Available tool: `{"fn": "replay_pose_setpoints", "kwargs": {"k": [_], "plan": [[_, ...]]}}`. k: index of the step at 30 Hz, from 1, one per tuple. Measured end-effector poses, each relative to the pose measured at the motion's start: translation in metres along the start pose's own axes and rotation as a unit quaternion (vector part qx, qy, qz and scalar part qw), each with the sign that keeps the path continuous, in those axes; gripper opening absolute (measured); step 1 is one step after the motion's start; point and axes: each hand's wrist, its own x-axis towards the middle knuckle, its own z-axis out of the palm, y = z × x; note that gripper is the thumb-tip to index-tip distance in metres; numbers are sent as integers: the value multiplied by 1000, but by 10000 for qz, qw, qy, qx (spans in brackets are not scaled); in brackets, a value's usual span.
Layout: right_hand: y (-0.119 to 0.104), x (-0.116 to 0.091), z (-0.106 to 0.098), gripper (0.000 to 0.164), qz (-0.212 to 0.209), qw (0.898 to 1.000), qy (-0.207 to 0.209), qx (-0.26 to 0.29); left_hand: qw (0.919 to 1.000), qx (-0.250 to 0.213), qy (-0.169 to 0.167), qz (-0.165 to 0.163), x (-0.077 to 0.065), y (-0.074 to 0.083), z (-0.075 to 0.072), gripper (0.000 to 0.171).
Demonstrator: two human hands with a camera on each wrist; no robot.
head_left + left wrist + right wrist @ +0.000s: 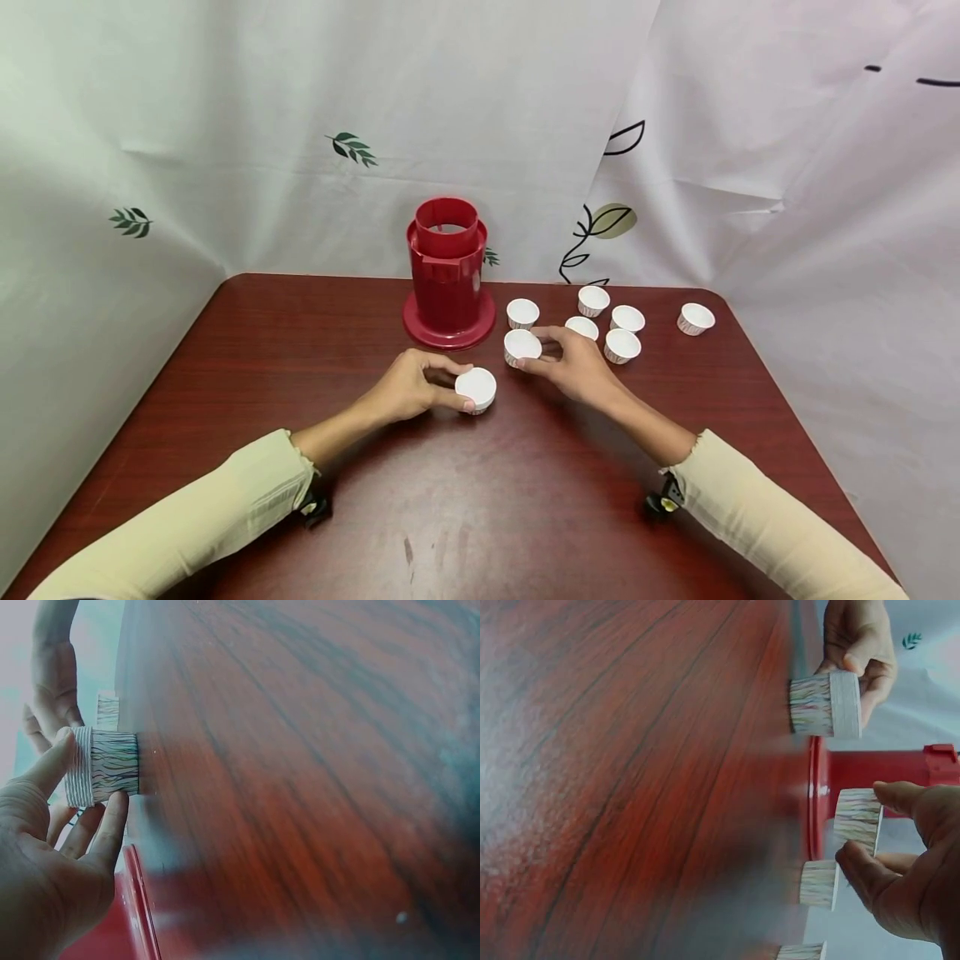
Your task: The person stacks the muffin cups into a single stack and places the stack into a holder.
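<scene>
My left hand (405,387) grips a short stack of nested white paper baking cups (476,389) between thumb and fingers. In the left wrist view, several rims are layered at the open end of the stack (101,766), above a wall with wavy coloured lines. My right hand (573,362) pinches a single paper baking cup (522,346) by its side. The right wrist view shows this cup (857,816) raised off the table, thumb on one side and fingers on the other. Another cup (522,312) stands just behind it.
A red plastic cylinder with a wide round base (447,275) stands at the back of the dark wood table (450,517). Several more baking cups (622,344) stand behind and right of my right hand. One cup (696,318) sits apart near the back right corner. White patterned cloth (300,167) hangs behind.
</scene>
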Motion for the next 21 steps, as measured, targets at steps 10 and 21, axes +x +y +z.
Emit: {"fn": "replay_pose_setpoints", "kwargs": {"k": [10, 21], "plan": [[-21, -14, 4, 56, -251, 9945, -321, 966, 10000, -66, -40, 5, 0, -1, 1, 46], [-32, -23, 26, 56, -688, 9876, -677, 1241, 9999, -135, -39, -29, -1, -1, 2, 46]]}}
